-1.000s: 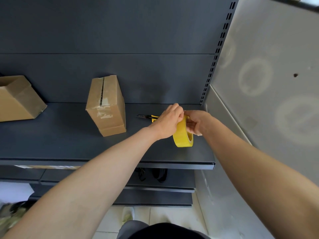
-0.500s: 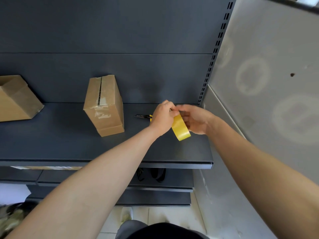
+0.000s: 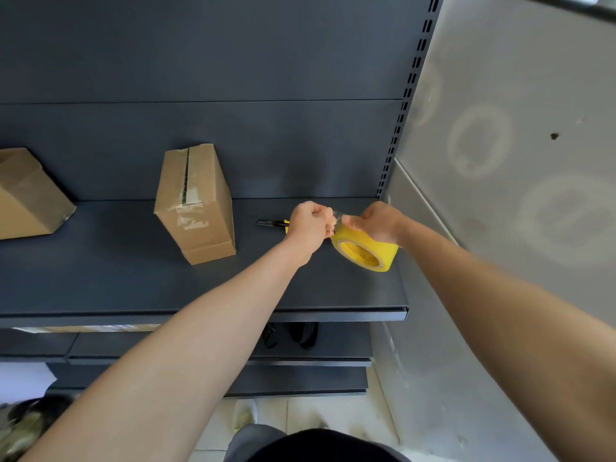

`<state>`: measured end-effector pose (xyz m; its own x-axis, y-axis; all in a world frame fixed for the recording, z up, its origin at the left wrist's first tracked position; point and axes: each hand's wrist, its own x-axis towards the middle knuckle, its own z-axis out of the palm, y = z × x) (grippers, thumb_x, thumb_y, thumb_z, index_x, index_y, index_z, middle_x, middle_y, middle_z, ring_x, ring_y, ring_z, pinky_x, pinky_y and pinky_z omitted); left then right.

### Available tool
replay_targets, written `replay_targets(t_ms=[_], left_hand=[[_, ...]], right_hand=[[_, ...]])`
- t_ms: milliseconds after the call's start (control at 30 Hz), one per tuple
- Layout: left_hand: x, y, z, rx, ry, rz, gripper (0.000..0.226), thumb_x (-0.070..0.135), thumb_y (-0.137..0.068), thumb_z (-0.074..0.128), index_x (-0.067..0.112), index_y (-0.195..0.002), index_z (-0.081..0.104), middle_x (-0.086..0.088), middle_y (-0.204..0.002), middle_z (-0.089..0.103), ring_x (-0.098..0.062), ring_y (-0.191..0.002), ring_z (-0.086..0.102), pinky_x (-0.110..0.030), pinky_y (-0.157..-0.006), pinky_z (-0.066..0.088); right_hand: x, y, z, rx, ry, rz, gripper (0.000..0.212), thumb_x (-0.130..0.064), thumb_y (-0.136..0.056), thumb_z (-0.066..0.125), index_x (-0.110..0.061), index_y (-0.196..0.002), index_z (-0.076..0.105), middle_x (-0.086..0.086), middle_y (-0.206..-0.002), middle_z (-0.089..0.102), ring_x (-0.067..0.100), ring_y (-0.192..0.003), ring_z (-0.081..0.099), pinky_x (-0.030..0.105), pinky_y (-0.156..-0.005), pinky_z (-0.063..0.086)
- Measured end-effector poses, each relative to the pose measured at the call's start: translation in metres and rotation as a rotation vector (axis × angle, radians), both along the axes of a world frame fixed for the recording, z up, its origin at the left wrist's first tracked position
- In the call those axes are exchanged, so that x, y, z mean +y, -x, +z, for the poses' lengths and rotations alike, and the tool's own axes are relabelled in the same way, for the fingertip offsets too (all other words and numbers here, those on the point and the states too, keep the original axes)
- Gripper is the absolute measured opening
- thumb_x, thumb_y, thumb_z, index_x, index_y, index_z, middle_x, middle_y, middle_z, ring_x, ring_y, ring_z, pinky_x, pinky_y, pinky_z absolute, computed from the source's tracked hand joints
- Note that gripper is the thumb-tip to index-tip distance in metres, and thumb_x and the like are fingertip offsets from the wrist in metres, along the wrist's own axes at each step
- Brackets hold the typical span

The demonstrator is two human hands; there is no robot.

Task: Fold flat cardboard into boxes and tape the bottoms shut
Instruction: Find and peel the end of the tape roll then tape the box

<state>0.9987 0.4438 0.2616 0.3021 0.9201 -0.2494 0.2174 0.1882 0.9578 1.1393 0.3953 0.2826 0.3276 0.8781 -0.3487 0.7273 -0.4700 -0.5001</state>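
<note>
On the shelf [image 3: 100, 288], 1 box [image 3: 200, 215] stands left of the knife [image 3: 270, 223] and tape roll [image 3: 370, 245].

Matt dark metal shelf [image 3: 133, 288], brown cardboard box [image 3: 196, 208], glossy yellow tape roll [image 3: 370, 248].

Dark grey shelf [image 3: 116, 281]: taped box [image 3: 196, 208] standing upright, left of centre. Second box [image 3: 26, 195] at left edge, cut off by frame. Utility knife [image 3: 270, 223] lying flat right of taped box, partly hidden.

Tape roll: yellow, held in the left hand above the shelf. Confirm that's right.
Not right: the head view shows the yellow tape roll held in the right hand above the shelf. The left hand only pinches the tape end.
</note>
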Motion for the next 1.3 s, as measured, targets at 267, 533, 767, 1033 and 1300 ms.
replay_targets(t_ms=[267, 533, 767, 1033, 1300], left_hand=[[0.001, 0.011, -0.003, -0.179, 0.669, 0.071, 0.011, -0.004, -0.094, 0.051, 0.0, -0.084, 0.054, -0.01, -0.074, 0.053, -0.017, -0.067, 0.054, -0.032, -0.071, 0.052], [-0.007, 0.023, -0.034, 0.236, 0.536, -0.004, 0.026, 0.004, -0.08, 0.075, 0.0, -0.094, 0.054, -0.011, -0.085, 0.053, -0.022, -0.07, 0.061, -0.031, -0.068, 0.059], [0.013, 0.058, -0.034, 0.345, 0.314, 0.036, 0.03, 0.01, -0.09, 0.064, -0.001, -0.118, 0.058, -0.01, -0.089, 0.056, -0.014, -0.07, 0.057, -0.027, -0.065, 0.057], [0.041, 0.096, 0.022, 0.26, -0.12, 0.061, 0.014, 0.006, -0.095, 0.049, 0.003, -0.097, 0.062, -0.002, -0.088, 0.056, -0.016, -0.071, 0.057, -0.021, -0.064, 0.056], [0.09, 0.178, 0.047, 0.418, -0.284, 0.442, 0.025, 0.03, -0.094, 0.054, 0.013, -0.077, 0.054, 0.002, -0.074, 0.057, -0.023, -0.074, 0.06, -0.03, -0.058, 0.047]], right_hand=[[-0.001, 0.015, -0.017, -0.024, -0.013, -0.061, 0.047, -0.049, -0.09, 0.056, -0.003, -0.085, 0.057, 0.01, -0.077, 0.051, 0.024, -0.07, 0.046, 0.03, -0.055, 0.033], [0.0, 0.041, -0.045, -0.092, 0.007, -0.084, 0.029, -0.037, -0.092, 0.056, -0.01, -0.1, 0.055, 0.007, -0.088, 0.053, 0.026, -0.079, 0.054, 0.033, -0.068, 0.044], [0.001, 0.047, -0.058, -0.276, 0.138, 0.057, 0.024, -0.032, -0.09, 0.056, -0.011, -0.1, 0.061, 0.004, -0.079, 0.059, 0.024, -0.078, 0.059, 0.028, -0.064, 0.045], [0.022, 0.069, -0.046, -0.334, 0.399, 0.129, 0.044, -0.039, -0.081, 0.071, -0.01, -0.111, 0.057, 0.006, -0.098, 0.056, 0.03, -0.103, 0.06, 0.035, -0.084, 0.049], [0.114, 0.152, 0.017, -0.117, -0.073, 0.212, 0.021, -0.023, -0.092, 0.052, -0.006, -0.081, 0.052, 0.005, -0.07, 0.05, 0.028, -0.076, 0.053, 0.027, -0.064, 0.041]])
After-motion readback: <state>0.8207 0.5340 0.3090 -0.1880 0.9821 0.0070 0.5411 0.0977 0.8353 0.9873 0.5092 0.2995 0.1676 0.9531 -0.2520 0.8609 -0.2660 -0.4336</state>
